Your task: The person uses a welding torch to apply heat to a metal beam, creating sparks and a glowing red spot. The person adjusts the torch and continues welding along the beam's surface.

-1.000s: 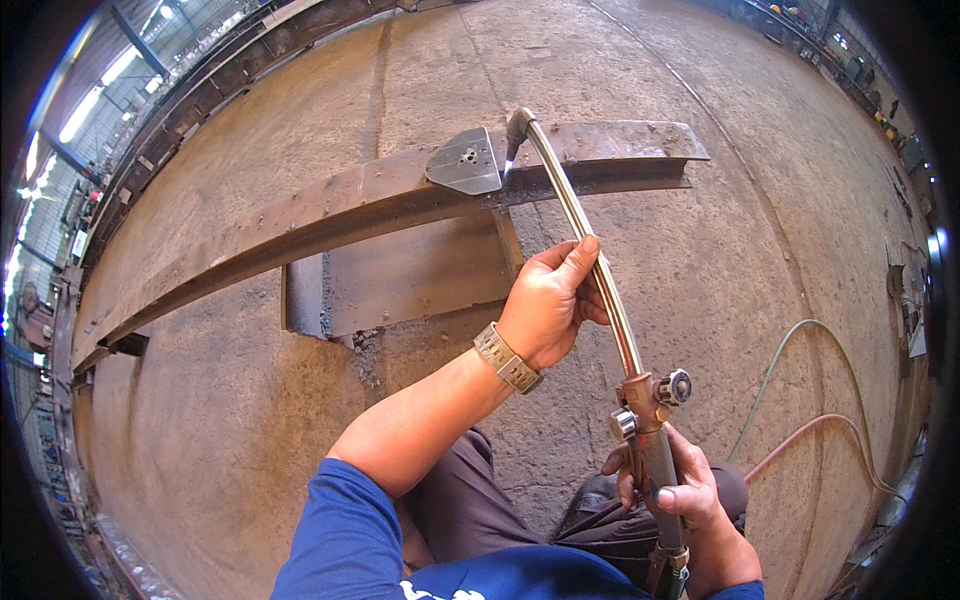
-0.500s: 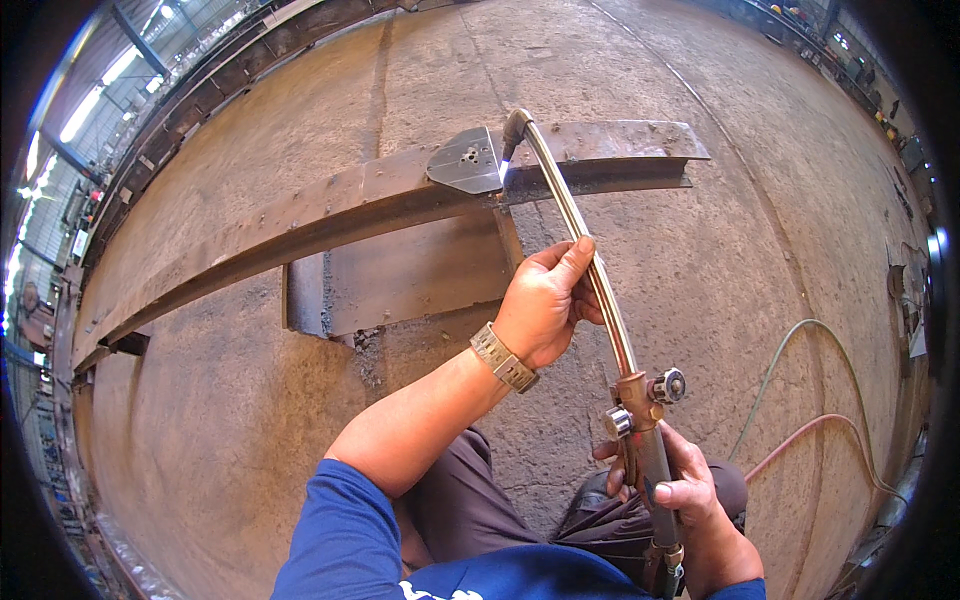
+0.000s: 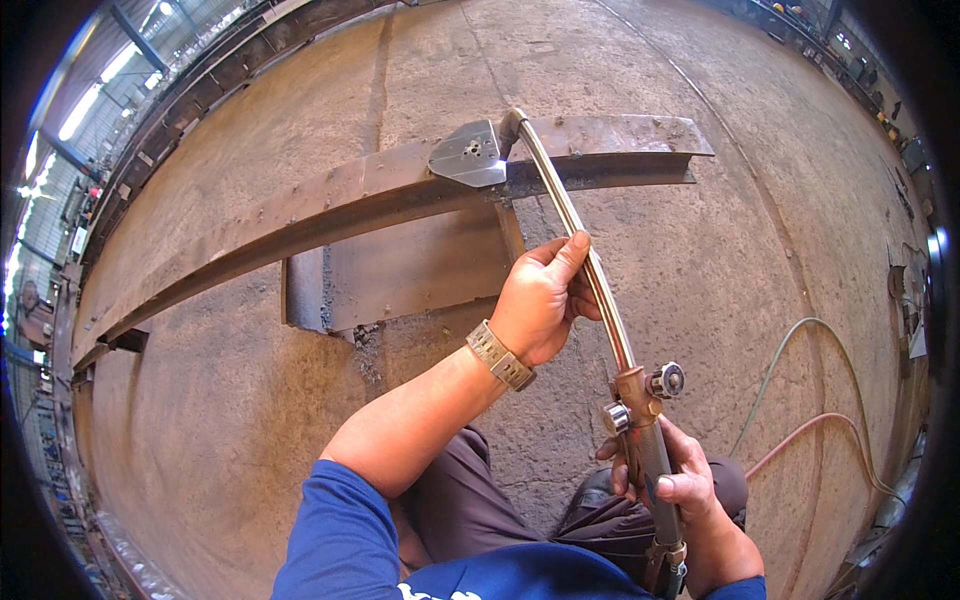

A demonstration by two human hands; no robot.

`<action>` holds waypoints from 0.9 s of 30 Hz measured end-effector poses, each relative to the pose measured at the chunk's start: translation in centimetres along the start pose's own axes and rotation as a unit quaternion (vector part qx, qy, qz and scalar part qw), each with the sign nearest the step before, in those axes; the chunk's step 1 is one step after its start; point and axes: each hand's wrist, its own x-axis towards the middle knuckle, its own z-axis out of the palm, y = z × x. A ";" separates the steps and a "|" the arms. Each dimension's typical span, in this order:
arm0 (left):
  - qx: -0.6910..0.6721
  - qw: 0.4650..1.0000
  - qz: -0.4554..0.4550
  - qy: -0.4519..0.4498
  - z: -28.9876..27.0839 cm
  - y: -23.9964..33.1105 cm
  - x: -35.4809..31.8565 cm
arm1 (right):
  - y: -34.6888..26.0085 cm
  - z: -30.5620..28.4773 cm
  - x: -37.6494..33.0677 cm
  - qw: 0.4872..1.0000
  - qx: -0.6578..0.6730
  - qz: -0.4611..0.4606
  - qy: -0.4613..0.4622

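Left hand [image 3: 535, 305] fingers [image 3: 562, 262] curl round the long tubes of the cutting torch [image 3: 590, 285]; right hand [image 3: 680, 490] grips its handle. The torch tip sits beside a grey plate [image 3: 468, 155] on the rusty steel beam [image 3: 330, 200], hoses [image 3: 800, 400] lying on the floor.

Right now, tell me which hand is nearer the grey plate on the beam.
Left. The left hand grips the torch tube partway up, just below the grey plate; the right hand holds the handle, far lower.
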 end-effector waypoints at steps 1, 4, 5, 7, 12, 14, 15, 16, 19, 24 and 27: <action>0.001 1.000 -0.001 0.000 0.0 0.0 0.0 | 0.0 0.0 0.0 1.000 0.002 -0.001 0.001; 0.002 1.000 -0.007 -0.003 -0.2 0.1 0.0 | 0.2 0.0 0.1 1.000 0.011 -0.001 0.000; 0.003 1.000 -0.007 0.000 -0.1 0.1 0.0 | 0.1 0.0 0.1 1.000 0.011 -0.002 0.000; 0.006 1.000 -0.006 0.004 -0.1 0.0 0.0 | 0.0 0.1 0.1 1.000 0.012 -0.003 -0.001; 0.013 1.000 -0.011 0.004 -0.1 0.1 0.0 | -0.1 0.1 0.1 1.000 0.010 -0.003 0.001; 0.010 1.000 -0.010 0.006 0.0 0.1 0.0 | 0.0 0.0 0.1 1.000 0.012 -0.005 0.001; 0.008 1.000 -0.010 0.009 0.1 0.1 0.0 | 0.0 0.0 0.1 1.000 0.012 -0.006 0.001; 0.007 1.000 -0.009 0.011 0.1 0.1 -0.1 | 0.0 -0.1 0.1 1.000 0.012 -0.007 0.001; 0.001 1.000 -0.009 0.009 0.1 0.0 0.0 | 0.2 -0.3 0.2 1.000 0.011 -0.011 -0.004; 0.006 1.000 -0.010 0.008 0.2 0.1 -0.1 | 0.0 -0.3 0.0 1.000 0.004 -0.005 -0.004; 0.000 1.000 -0.006 0.010 0.1 -0.1 0.0 | -0.3 -0.2 0.0 1.000 0.002 -0.003 -0.007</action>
